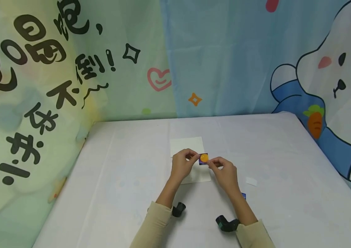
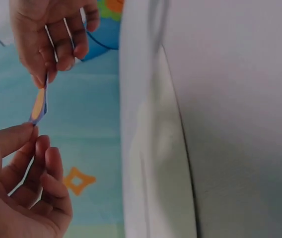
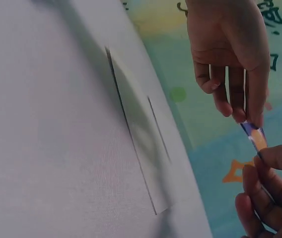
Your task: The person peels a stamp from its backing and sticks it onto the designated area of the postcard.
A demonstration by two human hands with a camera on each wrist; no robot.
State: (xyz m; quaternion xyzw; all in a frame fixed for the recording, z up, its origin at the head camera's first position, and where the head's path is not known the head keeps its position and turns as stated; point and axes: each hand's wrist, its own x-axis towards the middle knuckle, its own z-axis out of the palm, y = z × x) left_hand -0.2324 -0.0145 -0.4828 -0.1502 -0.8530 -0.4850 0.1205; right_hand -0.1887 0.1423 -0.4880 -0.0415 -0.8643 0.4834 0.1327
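Note:
Between both hands, above the table, is a small thin purple square (image 1: pixel 204 158) with a round orange picture on it. My left hand (image 1: pixel 184 163) pinches its left edge between thumb and forefinger. On the opposite edge, my right hand (image 1: pixel 225 172) pinches it the same way. The left wrist view shows the purple square (image 2: pixel 39 105) nearly edge-on and slightly bent. From the right wrist view, the purple square (image 3: pixel 254 137) also appears thin and tilted. Below the hands lies a creased off-white paper (image 1: pixel 198 176), partly hidden by them.
A small white slip (image 1: pixel 251 181) lies on the white table (image 1: pixel 126 179) right of the right hand. A blue piece (image 1: pixel 244 196) peeks out behind the right forearm. Black wrist devices (image 1: pixel 178 209) sit at both wrists. A printed curtain (image 1: pixel 219 58) hangs behind.

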